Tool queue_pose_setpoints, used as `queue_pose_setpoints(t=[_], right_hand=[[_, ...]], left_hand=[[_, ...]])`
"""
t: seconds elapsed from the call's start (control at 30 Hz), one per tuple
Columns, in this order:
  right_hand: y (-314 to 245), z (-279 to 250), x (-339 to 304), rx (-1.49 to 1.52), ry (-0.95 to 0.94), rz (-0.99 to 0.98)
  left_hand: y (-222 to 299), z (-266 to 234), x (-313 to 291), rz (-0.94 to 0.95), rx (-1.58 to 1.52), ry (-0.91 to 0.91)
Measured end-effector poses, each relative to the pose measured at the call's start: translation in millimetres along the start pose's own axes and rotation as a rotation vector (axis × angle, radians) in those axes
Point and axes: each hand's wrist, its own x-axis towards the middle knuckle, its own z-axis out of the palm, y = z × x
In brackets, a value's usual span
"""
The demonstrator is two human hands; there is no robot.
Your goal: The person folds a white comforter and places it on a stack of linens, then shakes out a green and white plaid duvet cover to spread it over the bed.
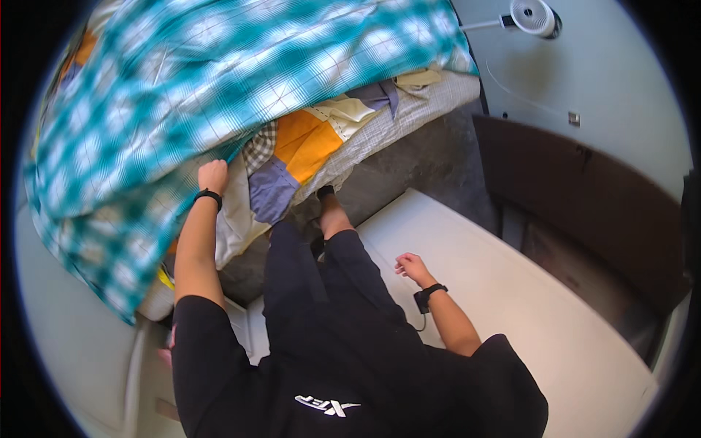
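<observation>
My left hand [213, 177] is closed on the near edge of a teal and white checked bed sheet [241, 73], which is spread in loose folds across the bed. Below that edge, a patchwork quilt [310, 144] with orange, grey-purple, cream and small-check pieces shows. A pale grey mattress [416, 102] lies under it, its side bare toward the right. My right hand [413, 269] hangs at my right side, away from the bed, with its fingers loosely bent and apart and nothing in them.
A large white panel [496, 292] stretches along my right. Beyond it stands a dark brown board [577, 168] against the pale wall. A small white fan [531, 16] is at the top right, with a thin cable below. My legs stand close against the bed's side.
</observation>
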Motion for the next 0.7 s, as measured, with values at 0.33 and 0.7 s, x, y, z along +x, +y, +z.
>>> queue_pose_setpoints(t=[0.33,0.7], right_hand=[[-31,-83,71,-0.210,-0.032,-0.164],[-53,-166,99,0.035,0.128,-0.484]], left_hand=[[151,81,-140,-0.323,0.079,-0.842],[307,-51,2,-0.111,-0.471,-0.485]])
